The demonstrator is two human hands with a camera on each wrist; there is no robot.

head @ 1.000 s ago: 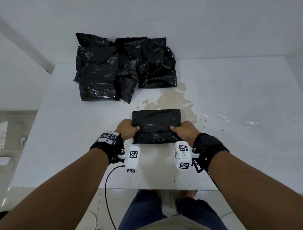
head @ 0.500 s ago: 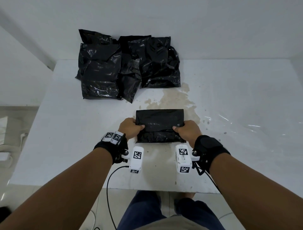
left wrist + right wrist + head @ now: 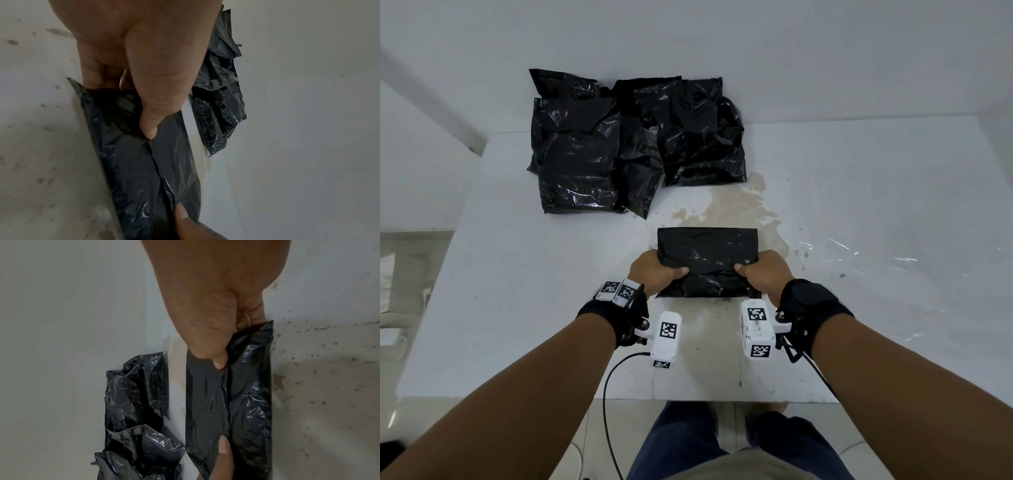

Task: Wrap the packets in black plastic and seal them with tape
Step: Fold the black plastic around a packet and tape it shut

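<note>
A packet wrapped in black plastic (image 3: 707,255) lies on the white table (image 3: 859,205) in front of me. My left hand (image 3: 657,272) grips its left end, thumb on top over the folded flap, fingers tucked beneath. My right hand (image 3: 760,270) grips the right end the same way. In the left wrist view the thumb (image 3: 150,123) presses a crease in the packet (image 3: 144,170). In the right wrist view the thumb (image 3: 218,360) pins the fold on the packet (image 3: 226,394). No tape shows.
A heap of several black-wrapped packets (image 3: 633,144) sits at the table's far left against the wall, also visible as the heap (image 3: 220,104) and the heap (image 3: 135,402). A brownish stain (image 3: 739,205) marks the table behind the packet. A clear film (image 3: 866,253) lies at the right.
The view has shifted slightly. Both hands keep their grip on the packet's ends, and the near flap looks folded a little further over the top.
</note>
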